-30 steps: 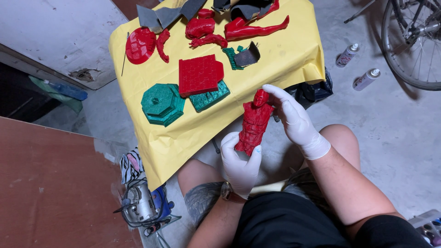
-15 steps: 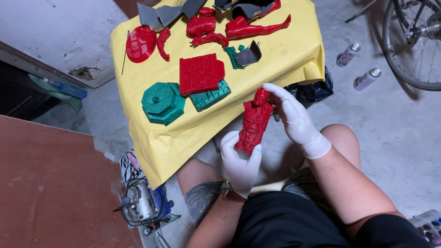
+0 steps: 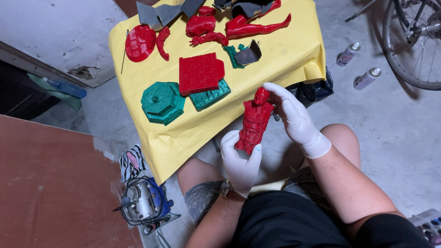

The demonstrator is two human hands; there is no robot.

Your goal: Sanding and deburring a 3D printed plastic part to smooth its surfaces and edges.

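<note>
Gripping a red figure torso (image 3: 254, 121) over the lap, just off the yellow sheet's (image 3: 294, 50) edge: gloved left hand (image 3: 240, 160) clamped around its lower end, gloved right hand (image 3: 294, 117) with fingers closed on its head and shoulder. Near the green octagonal base (image 3: 161, 102) and red tiled plate (image 3: 200, 72).

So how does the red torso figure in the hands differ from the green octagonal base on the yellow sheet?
The red torso figure is red, long and body-shaped; the green octagonal base is green, flat and stepped. The figure is held tilted between the left hand and right hand, both gloved; the base lies untouched on the yellow sheet. Both look like ridged plastic parts.
</note>
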